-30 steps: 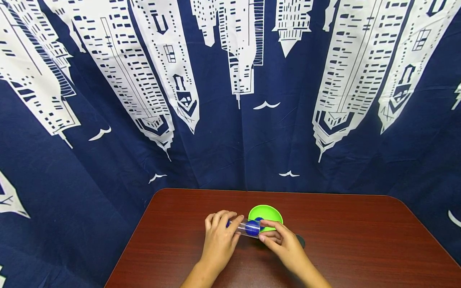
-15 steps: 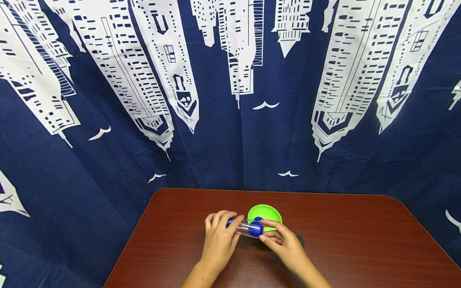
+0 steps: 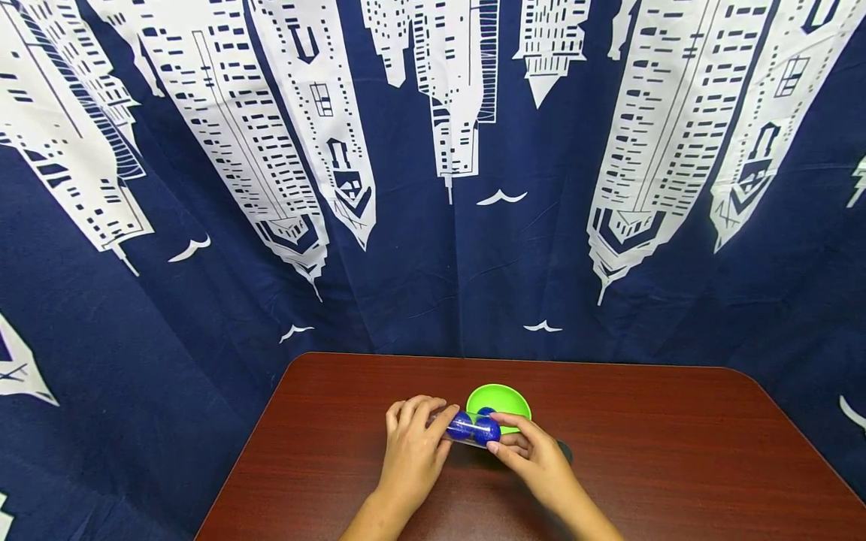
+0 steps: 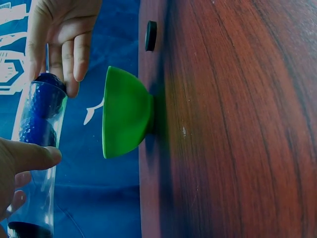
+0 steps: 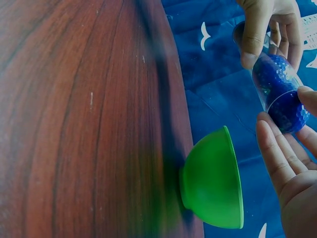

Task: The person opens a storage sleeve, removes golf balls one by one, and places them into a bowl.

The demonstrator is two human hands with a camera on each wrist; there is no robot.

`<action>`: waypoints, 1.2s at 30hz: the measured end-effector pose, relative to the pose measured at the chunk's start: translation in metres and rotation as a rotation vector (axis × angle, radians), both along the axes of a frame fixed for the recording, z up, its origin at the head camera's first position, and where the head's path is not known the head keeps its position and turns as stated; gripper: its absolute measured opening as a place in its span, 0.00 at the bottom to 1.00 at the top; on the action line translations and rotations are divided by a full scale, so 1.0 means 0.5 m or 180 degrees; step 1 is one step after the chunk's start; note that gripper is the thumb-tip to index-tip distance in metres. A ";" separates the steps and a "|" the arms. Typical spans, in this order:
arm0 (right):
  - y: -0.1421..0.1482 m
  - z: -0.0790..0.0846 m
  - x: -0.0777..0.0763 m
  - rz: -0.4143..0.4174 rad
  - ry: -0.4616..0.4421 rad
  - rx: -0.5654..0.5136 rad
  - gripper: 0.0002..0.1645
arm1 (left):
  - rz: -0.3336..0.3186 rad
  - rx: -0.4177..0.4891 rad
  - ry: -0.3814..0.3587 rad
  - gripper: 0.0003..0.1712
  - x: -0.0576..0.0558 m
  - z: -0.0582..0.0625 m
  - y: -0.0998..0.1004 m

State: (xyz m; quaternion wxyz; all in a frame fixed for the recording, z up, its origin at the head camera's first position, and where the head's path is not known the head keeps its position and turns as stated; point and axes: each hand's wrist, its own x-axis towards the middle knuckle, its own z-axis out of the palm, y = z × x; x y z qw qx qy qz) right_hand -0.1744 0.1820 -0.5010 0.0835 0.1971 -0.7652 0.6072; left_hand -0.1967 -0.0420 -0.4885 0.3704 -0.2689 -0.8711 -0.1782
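Note:
My left hand (image 3: pixel 414 443) grips a clear tube (image 4: pixel 42 186) that lies tilted above the table, its black closed end (image 4: pixel 29 229) toward the left. Two glittery blue balls sit together near the tube's open mouth: the inner ball (image 4: pixel 37 131) inside, the outer ball (image 3: pixel 487 430) partly sticking out. Around that outer ball my right hand (image 3: pixel 537 454) has its thumb on one side and fingertips on the other, pinching it. Behind the tube stands a green bowl (image 3: pixel 499 394) with another blue ball (image 3: pixel 485 411) showing in it.
A small black round cap (image 4: pixel 151 35) lies on the brown table (image 3: pixel 649 436), mostly behind my right hand in the head view. A dark blue cloth (image 3: pixel 419 285) with white buildings hangs past the table's far edge.
Inside the tube the inner ball has slid right, up against the outer one. The outer ball has also shifted right, partly out of the mouth. Both hands stay nearly in place.

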 end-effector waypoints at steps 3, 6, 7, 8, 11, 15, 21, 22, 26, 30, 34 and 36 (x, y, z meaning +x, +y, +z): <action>0.000 0.001 0.001 0.0002 -0.0026 -0.0005 0.24 | -0.0001 0.0001 -0.0014 0.32 0.001 0.000 0.000; 0.001 0.002 0.001 -0.0006 -0.0024 0.0000 0.24 | -0.0006 0.0011 -0.0048 0.32 0.001 0.000 0.001; 0.002 0.002 0.001 -0.0013 -0.0017 -0.0001 0.23 | -0.0003 0.0016 -0.0059 0.32 0.001 0.000 0.001; 0.002 0.002 0.001 -0.0018 -0.0006 0.0003 0.23 | -0.0007 0.0019 -0.0057 0.32 0.001 0.000 0.001; 0.003 0.002 0.000 -0.0032 0.0040 -0.0004 0.23 | -0.0013 0.0031 -0.0033 0.31 0.000 0.000 0.002; 0.004 0.001 0.000 -0.0033 0.0070 -0.0030 0.22 | 0.0000 0.0037 -0.0012 0.30 0.000 -0.003 0.002; 0.004 0.001 0.001 -0.0066 0.0079 -0.0014 0.22 | 0.0028 0.0073 -0.0020 0.31 0.001 -0.009 0.003; 0.004 0.001 0.001 -0.0078 0.0077 -0.0012 0.22 | 0.0039 0.0075 -0.0031 0.31 0.001 -0.010 0.003; 0.002 0.002 0.000 -0.0103 0.0074 -0.0025 0.22 | 0.0087 0.0070 -0.0063 0.31 0.002 -0.014 0.003; 0.003 0.002 0.001 -0.0083 0.0093 -0.0040 0.23 | 0.0121 0.0038 -0.0139 0.31 0.002 -0.017 0.002; 0.004 0.005 0.001 -0.0068 0.0107 -0.0047 0.24 | 0.0126 0.0036 -0.0160 0.33 0.003 -0.019 0.001; 0.004 0.009 0.002 -0.0077 0.0077 -0.0024 0.24 | 0.0130 0.0045 -0.0140 0.34 0.002 -0.020 0.000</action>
